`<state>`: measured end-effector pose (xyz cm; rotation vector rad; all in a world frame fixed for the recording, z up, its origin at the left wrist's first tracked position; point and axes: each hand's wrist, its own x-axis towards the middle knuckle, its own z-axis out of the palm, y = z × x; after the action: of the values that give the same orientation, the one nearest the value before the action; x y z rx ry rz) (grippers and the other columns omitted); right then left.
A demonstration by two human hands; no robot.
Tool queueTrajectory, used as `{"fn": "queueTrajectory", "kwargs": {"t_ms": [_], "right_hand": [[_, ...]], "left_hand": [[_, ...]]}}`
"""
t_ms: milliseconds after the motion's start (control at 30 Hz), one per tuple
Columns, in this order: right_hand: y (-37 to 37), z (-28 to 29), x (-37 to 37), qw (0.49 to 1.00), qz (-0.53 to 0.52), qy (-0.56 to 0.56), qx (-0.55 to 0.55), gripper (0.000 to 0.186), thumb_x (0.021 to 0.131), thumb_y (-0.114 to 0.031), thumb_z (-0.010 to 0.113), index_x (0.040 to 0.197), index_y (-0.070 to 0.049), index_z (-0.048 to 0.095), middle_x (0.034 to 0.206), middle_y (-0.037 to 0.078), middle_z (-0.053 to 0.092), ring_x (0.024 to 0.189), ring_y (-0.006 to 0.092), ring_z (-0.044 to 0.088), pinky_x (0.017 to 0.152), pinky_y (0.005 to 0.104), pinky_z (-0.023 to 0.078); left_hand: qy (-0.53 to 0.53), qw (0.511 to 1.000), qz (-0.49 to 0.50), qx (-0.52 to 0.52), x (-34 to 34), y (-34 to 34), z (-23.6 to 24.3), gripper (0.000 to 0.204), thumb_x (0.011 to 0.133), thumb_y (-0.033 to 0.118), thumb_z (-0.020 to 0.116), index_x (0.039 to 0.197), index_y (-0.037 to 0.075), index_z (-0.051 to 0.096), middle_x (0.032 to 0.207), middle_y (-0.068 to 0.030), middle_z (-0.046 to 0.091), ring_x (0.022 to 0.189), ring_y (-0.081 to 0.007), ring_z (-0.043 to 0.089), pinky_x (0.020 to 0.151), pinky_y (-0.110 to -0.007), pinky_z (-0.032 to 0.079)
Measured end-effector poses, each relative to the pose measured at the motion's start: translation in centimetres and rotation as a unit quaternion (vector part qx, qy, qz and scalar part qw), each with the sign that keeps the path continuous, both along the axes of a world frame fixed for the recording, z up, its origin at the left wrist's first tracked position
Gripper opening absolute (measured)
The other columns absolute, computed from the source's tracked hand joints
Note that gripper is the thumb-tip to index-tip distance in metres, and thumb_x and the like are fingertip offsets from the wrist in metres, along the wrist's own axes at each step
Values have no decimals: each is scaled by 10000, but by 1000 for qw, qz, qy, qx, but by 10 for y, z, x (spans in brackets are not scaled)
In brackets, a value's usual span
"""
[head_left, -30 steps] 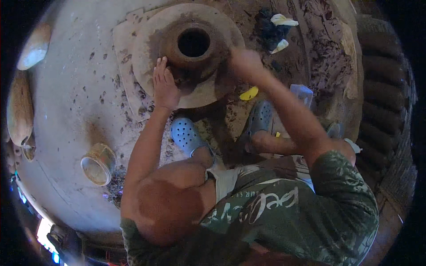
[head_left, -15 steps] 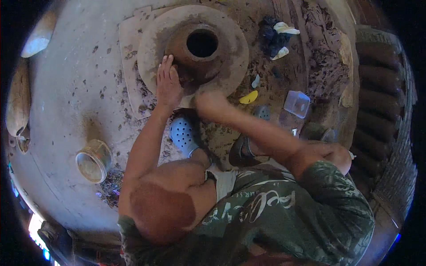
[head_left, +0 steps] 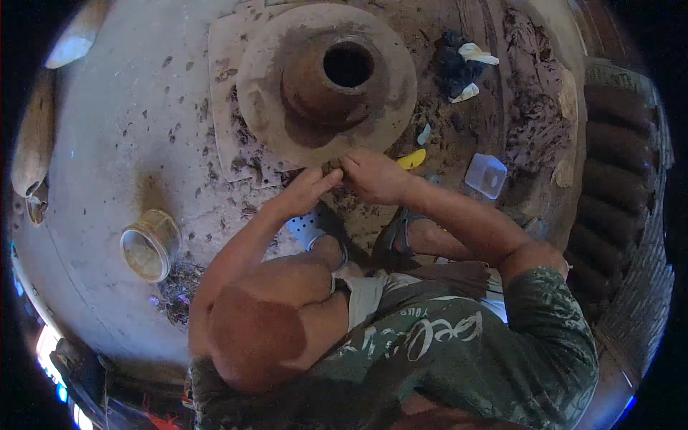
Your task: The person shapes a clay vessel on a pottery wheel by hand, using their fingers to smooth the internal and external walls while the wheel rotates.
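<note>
Pinching clay at wheel (head_left: 251,107) rim, below pot (head_left: 326,75): left hand (head_left: 304,192) and right hand (head_left: 373,175) fingers together, touching. Next: steady, gentle grip.

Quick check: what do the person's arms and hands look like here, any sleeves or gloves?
No gloves: the left hand and right hand are bare, with no rings, watch or bands visible. Both forearms are uncovered. The right upper arm ends in a short sleeve of a dark green patterned shirt with pale lettering on the chest. Fingertips look smeared with clay.

Glass jar (head_left: 149,245), clear plastic tub (head_left: 485,175)
</note>
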<state>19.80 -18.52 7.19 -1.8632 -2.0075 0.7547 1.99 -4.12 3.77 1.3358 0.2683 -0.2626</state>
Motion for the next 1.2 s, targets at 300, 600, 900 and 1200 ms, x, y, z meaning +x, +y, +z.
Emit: {"fn": "queueTrajectory", "kwargs": {"t_ms": [300, 600, 900, 1200], "right_hand": [[-14, 12, -7, 987, -125, 93, -28, 304, 862, -116, 662, 1136, 9, 618, 1075, 216, 676, 1013, 442, 670, 849, 504, 554], [-20, 7, -6, 976, -191, 100, -18, 259, 867, -104, 690, 1110, -14, 675, 995, 220, 668, 926, 440, 672, 789, 523, 546], [4, 10, 9, 988, -121, -8, 93, 229, 861, -102, 692, 1057, 3, 638, 920, 196, 646, 884, 402, 648, 746, 489, 542], [43, -26, 4, 968, -191, -53, 156, 234, 849, -118, 729, 1064, -28, 701, 968, 156, 688, 869, 373, 678, 756, 470, 560]], "left_hand": [[90, 979, 82, -161, 13, -11, 9, 595, 1062, 487, 545, 1390, -9, 573, 1277, -79, 657, 1069, -192, 614, 982, -371, 479], [111, 992, 52, -23, 24, -10, -3, 497, 1029, 504, 568, 1207, 50, 660, 1029, -61, 680, 927, -159, 626, 789, -332, 517], [191, 958, 182, -114, 32, -2, -17, 512, 1030, 541, 527, 1007, 48, 664, 819, -50, 630, 690, -160, 574, 563, -340, 439], [-21, 783, 414, 465, 61, 66, -50, 552, 934, 212, 709, 1387, -15, 491, 1299, -287, 525, 1162, -436, 544, 989, -483, 457]]}}
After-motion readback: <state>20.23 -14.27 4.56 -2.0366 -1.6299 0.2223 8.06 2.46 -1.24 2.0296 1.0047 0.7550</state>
